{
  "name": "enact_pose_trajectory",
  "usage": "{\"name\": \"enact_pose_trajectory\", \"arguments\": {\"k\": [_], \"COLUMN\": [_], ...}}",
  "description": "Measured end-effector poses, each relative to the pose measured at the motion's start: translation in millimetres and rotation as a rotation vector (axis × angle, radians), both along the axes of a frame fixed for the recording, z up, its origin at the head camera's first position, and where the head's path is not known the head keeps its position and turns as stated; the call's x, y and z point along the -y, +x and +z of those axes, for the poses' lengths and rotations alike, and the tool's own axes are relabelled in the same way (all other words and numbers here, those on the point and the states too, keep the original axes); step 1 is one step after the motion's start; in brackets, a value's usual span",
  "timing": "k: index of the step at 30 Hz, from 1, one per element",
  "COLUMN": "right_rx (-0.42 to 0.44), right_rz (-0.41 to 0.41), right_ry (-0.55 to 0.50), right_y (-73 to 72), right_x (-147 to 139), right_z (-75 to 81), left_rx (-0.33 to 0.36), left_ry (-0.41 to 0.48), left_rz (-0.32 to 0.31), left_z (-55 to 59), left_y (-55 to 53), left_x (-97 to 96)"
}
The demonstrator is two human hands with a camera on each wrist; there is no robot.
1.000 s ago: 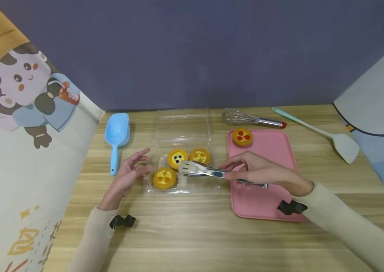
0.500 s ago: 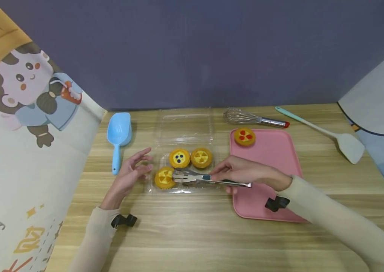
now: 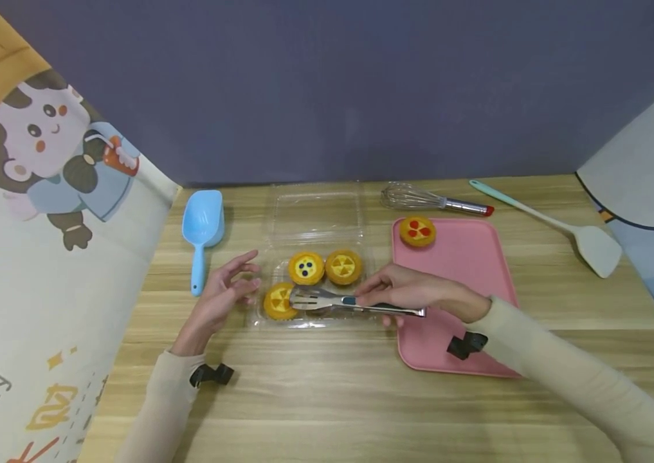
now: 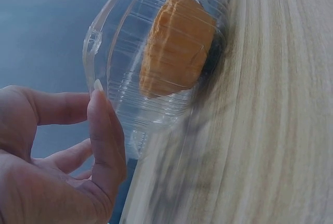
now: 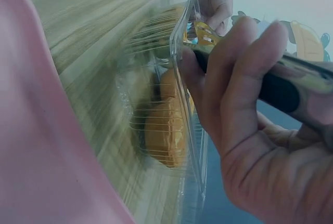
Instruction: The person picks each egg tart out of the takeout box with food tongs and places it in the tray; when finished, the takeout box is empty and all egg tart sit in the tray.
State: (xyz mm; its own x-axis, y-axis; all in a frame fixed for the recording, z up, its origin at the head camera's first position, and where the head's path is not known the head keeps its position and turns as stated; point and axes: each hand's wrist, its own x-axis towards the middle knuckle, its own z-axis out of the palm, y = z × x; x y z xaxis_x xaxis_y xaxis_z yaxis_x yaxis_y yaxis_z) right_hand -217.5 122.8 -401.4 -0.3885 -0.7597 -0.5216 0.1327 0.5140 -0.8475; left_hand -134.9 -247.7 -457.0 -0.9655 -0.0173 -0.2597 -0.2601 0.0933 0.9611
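Observation:
My right hand (image 3: 399, 290) grips a pair of metal serving tongs (image 3: 327, 300) around their dark grip. The slotted tip overlaps the right side of a front-left egg tart (image 3: 278, 302) in the head view. That tart sits in an open clear plastic box (image 3: 327, 319). Behind it in the box are a blueberry-topped tart (image 3: 306, 268) and another with yellow wedges (image 3: 343, 267). At the box's left edge, my left hand (image 3: 224, 297) holds its thumb and fingers apart. In the left wrist view, a fingertip (image 4: 99, 96) of this hand is right at the box's rim.
A pink tray (image 3: 465, 257) lies right of the box, bearing a red-topped tart (image 3: 417, 231) at its back-left corner. Behind it lies a whisk (image 3: 419, 198), with a white-headed spatula (image 3: 595, 249) to the right. A blue scoop (image 3: 202, 222) lies at the left.
The right hand has brought the tongs left and nearer the front, from over the middle of the box to the front-left tart. The left hand has stayed at the box's edge.

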Motion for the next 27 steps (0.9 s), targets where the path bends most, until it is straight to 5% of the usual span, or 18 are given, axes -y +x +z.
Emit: {"name": "enact_pose_trajectory", "arguments": {"k": [27], "right_rx": [0.004], "right_rz": [-0.003], "right_ry": [0.015], "right_y": [2.2], "right_x": [12], "right_z": [-9.6], "left_rx": [-0.015], "left_ry": [0.006], "left_rz": [0.012], "left_z": [-0.5], "left_y": [3.7], "left_x": [-1.5]}}
